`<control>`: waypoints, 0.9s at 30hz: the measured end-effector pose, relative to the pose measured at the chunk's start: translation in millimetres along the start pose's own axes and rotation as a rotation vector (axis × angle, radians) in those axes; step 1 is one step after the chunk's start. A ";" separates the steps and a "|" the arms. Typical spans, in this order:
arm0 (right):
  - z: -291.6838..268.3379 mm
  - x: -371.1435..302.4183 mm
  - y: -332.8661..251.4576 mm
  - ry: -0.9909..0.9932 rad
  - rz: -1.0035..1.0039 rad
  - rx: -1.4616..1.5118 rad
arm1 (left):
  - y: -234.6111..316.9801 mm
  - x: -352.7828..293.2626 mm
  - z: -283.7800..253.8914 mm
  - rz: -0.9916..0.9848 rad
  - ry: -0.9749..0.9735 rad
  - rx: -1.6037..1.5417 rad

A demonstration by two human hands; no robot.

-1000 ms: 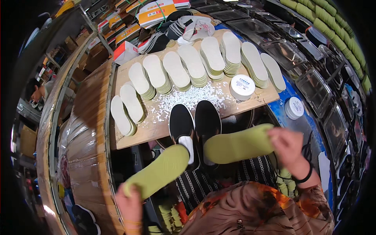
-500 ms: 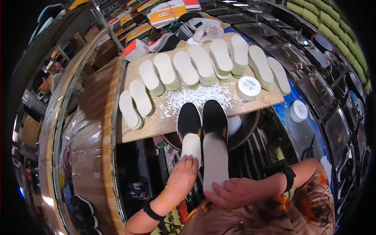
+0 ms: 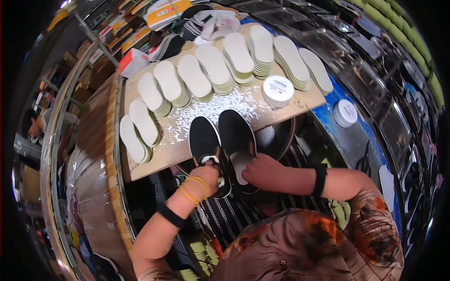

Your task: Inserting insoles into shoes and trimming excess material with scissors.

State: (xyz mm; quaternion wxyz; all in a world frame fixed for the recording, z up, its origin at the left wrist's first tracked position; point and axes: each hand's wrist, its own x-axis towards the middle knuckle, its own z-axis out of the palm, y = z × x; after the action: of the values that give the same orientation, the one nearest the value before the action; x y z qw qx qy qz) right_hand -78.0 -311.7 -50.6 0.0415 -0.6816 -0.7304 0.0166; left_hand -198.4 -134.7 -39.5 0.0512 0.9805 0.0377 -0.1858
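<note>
Two black slip-on shoes lie side by side with their toes on the wooden board. Inside the opening of the left shoe is my left hand, closed on a white insole, with its fingertips hidden by the shoe. A greyish insole lies mostly inside the right shoe. My right hand is closed at the right edge of that insole, fingers bent into the shoe's opening. White scraps are scattered on the board beyond the toes.
Stacks of white insoles line the far side of the wooden board. A round white tub stands at its right; another white tub sits on the blue surface. Cartons crowd the back, and dark racks run along the right.
Both insoles have gone forward into the shoes, and my hands have followed them to the shoe openings. The whole view has shifted, so the board appears further left.
</note>
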 end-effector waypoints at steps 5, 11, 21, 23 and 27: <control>-16.0 30.8 -3.8 -0.366 -0.029 -0.097 | 5.8 2.0 0.2 -0.003 0.160 -0.062; -17.5 42.5 1.6 -0.458 0.050 -0.127 | 0.3 24.9 4.3 -0.109 -0.009 -0.054; -26.4 75.9 15.0 -0.885 -0.018 0.052 | -10.2 12.9 14.9 0.019 -0.263 -0.192; -7.6 50.5 26.4 -0.605 -0.097 0.018 | 16.1 11.9 3.6 -0.031 -0.246 -0.082; 18.6 55.8 28.3 -0.562 -0.109 0.008 | 18.1 22.6 11.4 -0.121 -0.061 0.122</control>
State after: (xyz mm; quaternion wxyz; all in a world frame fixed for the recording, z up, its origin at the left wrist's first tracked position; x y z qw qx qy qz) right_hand -55.2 -253.4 -69.3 -0.1592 -0.6099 -0.7486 0.2056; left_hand -179.9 -152.8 -56.8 -0.0189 0.9717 0.0838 -0.2202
